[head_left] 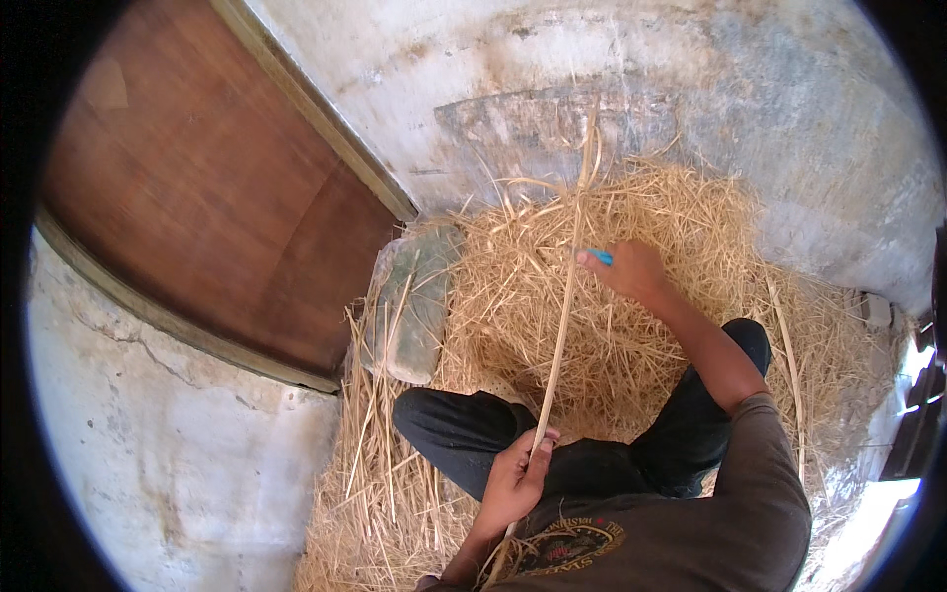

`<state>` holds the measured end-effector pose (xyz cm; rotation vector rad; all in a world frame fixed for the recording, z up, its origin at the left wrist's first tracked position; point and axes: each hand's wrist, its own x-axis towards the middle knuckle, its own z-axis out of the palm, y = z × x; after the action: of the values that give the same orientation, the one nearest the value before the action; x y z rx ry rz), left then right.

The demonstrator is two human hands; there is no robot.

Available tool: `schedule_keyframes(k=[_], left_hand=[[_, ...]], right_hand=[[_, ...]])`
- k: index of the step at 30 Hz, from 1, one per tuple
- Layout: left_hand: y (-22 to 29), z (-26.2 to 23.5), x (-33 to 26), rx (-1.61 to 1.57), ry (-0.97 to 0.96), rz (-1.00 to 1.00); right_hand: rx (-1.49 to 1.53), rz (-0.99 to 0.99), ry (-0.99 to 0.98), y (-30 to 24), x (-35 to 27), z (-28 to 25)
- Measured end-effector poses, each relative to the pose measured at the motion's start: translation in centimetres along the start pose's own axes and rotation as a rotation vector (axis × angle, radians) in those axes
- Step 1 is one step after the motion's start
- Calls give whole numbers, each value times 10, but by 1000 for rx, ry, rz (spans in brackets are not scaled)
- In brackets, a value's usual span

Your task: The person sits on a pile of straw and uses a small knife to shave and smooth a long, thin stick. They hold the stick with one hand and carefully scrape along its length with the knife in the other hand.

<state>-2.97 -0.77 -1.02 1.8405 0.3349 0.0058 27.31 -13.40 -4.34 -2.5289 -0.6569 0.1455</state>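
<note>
A long, pale stalk (pixel 561 350) slants from my lap up toward the wall, with thin strips fraying at its far end. Its lower part is gripped by my left hand (pixel 515 481), fingers wrapped round it near my waist. My right hand (pixel 634 270), arm stretched forward, is closed on a small blue-handled tool (pixel 599 257) right beside the stalk's upper half. Whatever blade or tip the tool has is too small to make out. Beneath and beyond both hands lies a thick heap of dry straw-like shavings (pixel 641 345).
A greenish-grey stone slab (pixel 419 306) rests left of the heap, by a brown wooden door (pixel 227 187) in a frame. The stained whitewashed wall (pixel 691 59) curves behind. More loose stalks (pixel 395 474) lie at the left, and one long strip (pixel 784 345) lies right of my knee.
</note>
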Motion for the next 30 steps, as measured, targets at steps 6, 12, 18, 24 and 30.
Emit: schedule_keyframes(k=[6,12,18,24,30], left_hand=[[5,-7,9,-142,40,-70],[7,-3,20,-64,19,-6],[16,-5,16,-68,-7,-71],[2,-9,15,-361,-8,-110],[3,-4,3,-171,-78,-96]], right_hand=[[16,-564,-51,-53,-70,37],[-95,-575,119,-30,-33,31],[-85,-424,208,-3,6,34],[-121,-462,99,-33,-30,30],[-149,-317,180,3,12,12]])
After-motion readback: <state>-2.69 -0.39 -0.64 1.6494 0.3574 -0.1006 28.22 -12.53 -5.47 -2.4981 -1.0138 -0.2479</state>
